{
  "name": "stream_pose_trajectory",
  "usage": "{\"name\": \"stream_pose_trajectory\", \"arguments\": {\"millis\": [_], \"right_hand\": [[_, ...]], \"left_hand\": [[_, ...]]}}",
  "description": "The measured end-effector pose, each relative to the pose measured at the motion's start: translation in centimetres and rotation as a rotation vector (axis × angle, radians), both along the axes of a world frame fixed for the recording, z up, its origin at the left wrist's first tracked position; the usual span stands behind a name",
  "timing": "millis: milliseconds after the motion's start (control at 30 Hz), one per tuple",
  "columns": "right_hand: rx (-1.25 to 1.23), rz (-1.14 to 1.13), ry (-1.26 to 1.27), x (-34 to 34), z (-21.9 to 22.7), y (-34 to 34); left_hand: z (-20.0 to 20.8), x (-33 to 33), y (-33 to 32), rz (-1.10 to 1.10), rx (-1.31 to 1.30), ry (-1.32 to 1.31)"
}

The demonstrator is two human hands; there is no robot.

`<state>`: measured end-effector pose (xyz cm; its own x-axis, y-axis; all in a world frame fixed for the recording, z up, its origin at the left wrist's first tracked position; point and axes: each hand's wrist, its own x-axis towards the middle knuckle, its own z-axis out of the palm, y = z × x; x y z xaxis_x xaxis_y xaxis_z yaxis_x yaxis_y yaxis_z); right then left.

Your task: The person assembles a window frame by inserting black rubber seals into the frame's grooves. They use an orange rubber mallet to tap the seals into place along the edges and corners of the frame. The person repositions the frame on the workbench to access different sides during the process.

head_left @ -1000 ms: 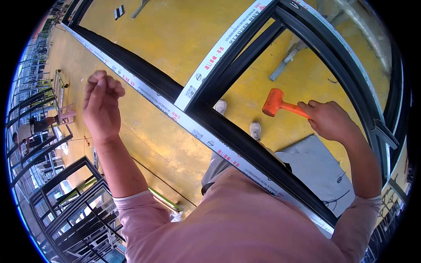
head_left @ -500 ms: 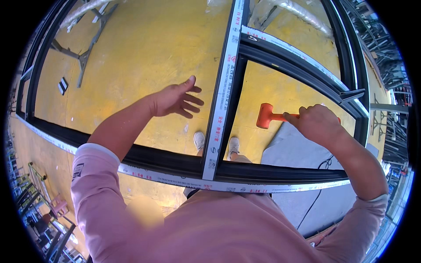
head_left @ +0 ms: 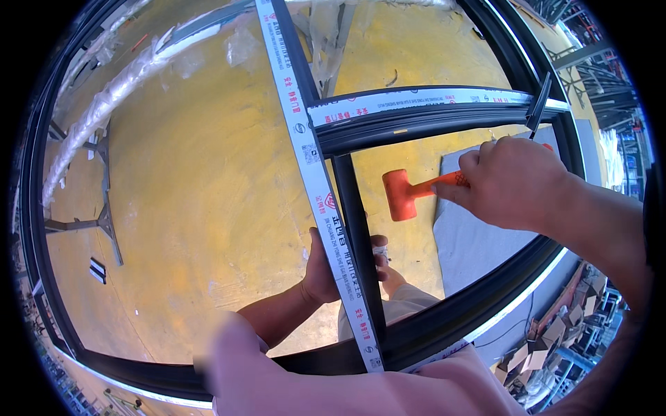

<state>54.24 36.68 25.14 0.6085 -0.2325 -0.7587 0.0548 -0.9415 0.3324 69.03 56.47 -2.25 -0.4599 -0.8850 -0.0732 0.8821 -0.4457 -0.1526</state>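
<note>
A large black window frame [head_left: 444, 340] with white printed protective film lies in front of me. My right hand [head_left: 517, 184] is closed around the handle of an orange mallet [head_left: 399, 195], whose head hangs over the right-hand opening, apart from the frame. From below, my left hand [head_left: 322, 267] wraps around the filmed dividing bar [head_left: 305, 145]. Its fingertips show on the right side of a black strip [head_left: 359, 243] that runs along this bar. The bar hides the palm. A crossbar [head_left: 430, 104] joins the dividing bar on the right, and a short black piece [head_left: 539, 105] sticks up near its far end.
Under the frame is a yellow floor [head_left: 194, 208] with a grey mat [head_left: 479, 243] at the right. Grey stand legs [head_left: 105, 187] and a plastic-wrapped length [head_left: 104, 114] are at the left. Cardboard pieces [head_left: 548, 336] and stacked dark profiles [head_left: 610, 97] lie beyond the right side.
My left hand, spread in the air before, now grips the dividing bar from below. The view has shifted and tilted. The mallet stays in my right hand over the same opening.
</note>
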Motion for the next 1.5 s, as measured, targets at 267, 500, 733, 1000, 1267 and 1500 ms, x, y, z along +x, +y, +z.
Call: {"name": "stream_pose_trajectory", "arguments": {"millis": [267,500,733,1000,1267,1500], "right_hand": [[0.297,-0.541,0.25,3.2,-1.7,-0.2],[0.051,-0.136,-0.077,1.1,-3.9,-1.7],[-0.009,-0.095,-0.111,2.5,-4.5,-3.9],[-0.017,-0.068,-0.179,-0.1,-6.2,-4.6],[-0.051,0.065,-0.182,0.0,-6.4,-5.5],[0.017,0.05,-0.258,-1.1,-7.5,-7.5]], "left_hand": [[-2.0,-1.0,0.9,0.026,0.066,-0.083],[-2.6,-1.1,1.2,0.007,-0.05,0.036],[-3.5,-1.1,2.3,-0.02,0.011,0.001],[-5.4,-1.7,3.0,-0.018,-0.066,0.014],[-6.1,-2.4,2.5,-0.004,-0.108,0.057],[-6.0,-2.8,2.5,0.015,-0.097,0.107]]}}
